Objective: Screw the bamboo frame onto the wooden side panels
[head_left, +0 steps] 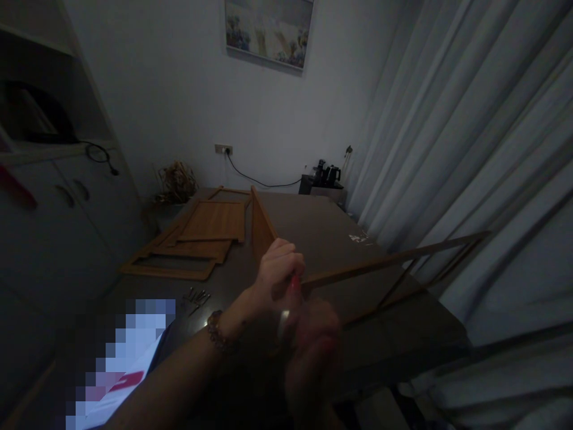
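Note:
My left hand (280,269) is closed around the near end of an upright wooden panel (261,224), where it meets a long wooden frame (380,263). That frame stretches to the right, its far end raised near the curtain. Just below and to the right, my right hand (316,331) is smeared by motion, close to the same corner. What it holds, if anything, I cannot make out. Several small metal fasteners (197,297) lie on the dark table (304,212), left of my left wrist.
Flat wooden panels and frames (212,221) lie stacked on the table's left side. A lit screen (134,358), partly blurred out, is at the lower left. White scraps (358,238) lie near the right edge. A black kettle (332,174) stands behind the table; curtains (447,119) hang at right.

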Action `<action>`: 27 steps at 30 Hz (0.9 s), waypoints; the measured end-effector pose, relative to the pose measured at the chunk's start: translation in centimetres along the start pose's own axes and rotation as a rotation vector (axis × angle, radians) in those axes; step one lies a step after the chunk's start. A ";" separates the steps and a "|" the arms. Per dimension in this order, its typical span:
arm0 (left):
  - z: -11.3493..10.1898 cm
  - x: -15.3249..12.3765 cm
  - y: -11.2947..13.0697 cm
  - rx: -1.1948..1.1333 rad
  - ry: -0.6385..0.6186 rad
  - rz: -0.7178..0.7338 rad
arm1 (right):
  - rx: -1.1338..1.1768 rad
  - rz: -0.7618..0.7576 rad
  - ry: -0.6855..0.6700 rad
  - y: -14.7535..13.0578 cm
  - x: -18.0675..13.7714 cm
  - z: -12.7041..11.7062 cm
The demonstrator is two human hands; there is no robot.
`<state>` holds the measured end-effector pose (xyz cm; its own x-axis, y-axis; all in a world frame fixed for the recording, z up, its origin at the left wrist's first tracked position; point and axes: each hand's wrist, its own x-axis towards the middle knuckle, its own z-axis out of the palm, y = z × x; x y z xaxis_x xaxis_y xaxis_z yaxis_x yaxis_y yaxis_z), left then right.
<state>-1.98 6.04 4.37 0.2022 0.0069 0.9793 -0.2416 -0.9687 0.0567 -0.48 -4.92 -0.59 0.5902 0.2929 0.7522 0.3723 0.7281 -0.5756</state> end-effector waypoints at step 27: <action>-0.1 -0.2 -0.3 -0.064 -0.028 0.003 | -0.199 -0.190 -0.039 0.0 0.9 -0.5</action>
<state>-2.06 6.31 4.18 0.2271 -0.0038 0.9739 -0.3024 -0.9509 0.0668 0.45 -4.98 -0.10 0.4699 0.1888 0.8623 0.6093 0.6375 -0.4716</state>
